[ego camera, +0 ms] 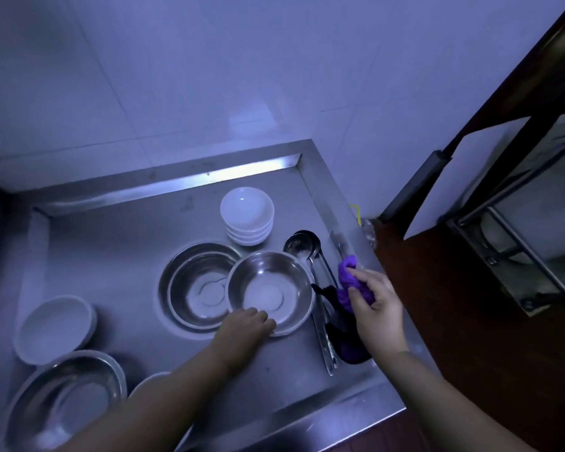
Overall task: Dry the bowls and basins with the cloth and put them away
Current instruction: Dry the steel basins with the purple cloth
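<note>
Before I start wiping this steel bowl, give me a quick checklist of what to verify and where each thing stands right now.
1. Cloth in hand: ok. The right hand grips the purple cloth.
2. Bowl held: ok. The left hand holds the near rim of the steel bowl.
3. Bowl free of its neighbour: cannot tell. It overlaps the nested steel basins beside it.
4. Bowl inside is empty: ok, nothing lies in it.
5. Cloth on the bowl: not ok, it is off to the bowl's right, over the ladles.
6. Wetness of the bowl: cannot tell in this dim light.
</note>
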Tool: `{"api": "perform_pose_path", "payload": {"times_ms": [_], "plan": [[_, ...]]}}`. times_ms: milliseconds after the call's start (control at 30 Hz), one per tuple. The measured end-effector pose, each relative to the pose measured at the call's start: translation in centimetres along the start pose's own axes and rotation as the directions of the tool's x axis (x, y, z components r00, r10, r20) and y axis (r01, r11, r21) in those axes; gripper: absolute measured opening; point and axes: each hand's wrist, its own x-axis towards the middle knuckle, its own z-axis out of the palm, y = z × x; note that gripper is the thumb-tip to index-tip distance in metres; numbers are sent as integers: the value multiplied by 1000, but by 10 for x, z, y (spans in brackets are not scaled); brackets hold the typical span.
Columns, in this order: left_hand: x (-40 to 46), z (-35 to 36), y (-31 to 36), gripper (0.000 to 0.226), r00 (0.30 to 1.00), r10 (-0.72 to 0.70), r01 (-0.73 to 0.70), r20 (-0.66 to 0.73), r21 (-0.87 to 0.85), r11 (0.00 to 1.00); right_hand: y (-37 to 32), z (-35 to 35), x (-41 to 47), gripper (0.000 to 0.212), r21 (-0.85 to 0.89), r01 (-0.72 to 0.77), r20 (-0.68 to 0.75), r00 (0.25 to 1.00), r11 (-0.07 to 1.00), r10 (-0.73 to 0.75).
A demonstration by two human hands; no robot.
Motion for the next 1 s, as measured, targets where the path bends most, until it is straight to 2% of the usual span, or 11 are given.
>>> {"api": "perform_pose_path", "payload": {"times_ms": [200,367,467,533,667,733,800,867,933,1000], "plan": [[-1,6,0,39,999,-28,28,-41,8,1000,-11,10,1,39,54,18,47,999,998,-21],[-22,4,-4,24,992,-18,18,-125,-1,1000,-31,27,-5,42,117,47,87,995,992,-57],[-51,-7,-13,7,967,-94,88,-235,-37,995,-48,42,-13,41,153,45,166,984,987,-70],[-79,-15,-23,14,937,-204,190,-283,-78,979,-61,53,-18,38,149,66,210,973,987,-97],[-149,-25,-52,20,840,-464,435,-283,-161,886,-91,81,-36,34,135,147,296,938,980,-182],[-190,-25,-69,31,750,-617,584,-237,-199,787,-106,96,-48,34,143,187,307,925,972,-223],[-228,-22,-86,27,633,-748,716,-201,-217,664,-120,110,-62,33,161,196,315,919,967,-238],[-263,-17,-102,19,538,-825,792,-175,-232,566,-132,124,-75,34,173,197,323,914,965,-244],[-282,-6,-115,9,498,-855,822,-142,-235,518,-136,130,-82,35,180,190,315,918,965,-239],[-300,8,-127,6,431,-902,875,1,-243,418,-142,141,-95,35,171,179,307,925,969,-225]]}}
